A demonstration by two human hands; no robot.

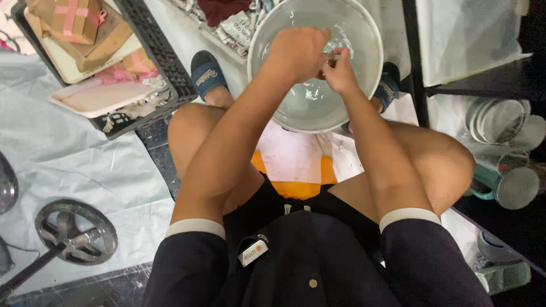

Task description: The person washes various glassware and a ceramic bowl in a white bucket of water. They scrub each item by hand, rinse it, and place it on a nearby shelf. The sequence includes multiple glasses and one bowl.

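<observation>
A round metal basin with water in it stands on the floor between my feet. Both hands are over the basin. My left hand is curled into a fist above the water, and my right hand is closed beside it. Between them shows a small brownish object, mostly hidden by the fingers; what it is cannot be made out. I sit low with my knees spread, wearing blue slippers.
A black plastic crate with cardboard boxes and trays lies at the upper left on a grey sheet. A metal fan base sits at the lower left. Cups and round metal lids fill dark shelves on the right.
</observation>
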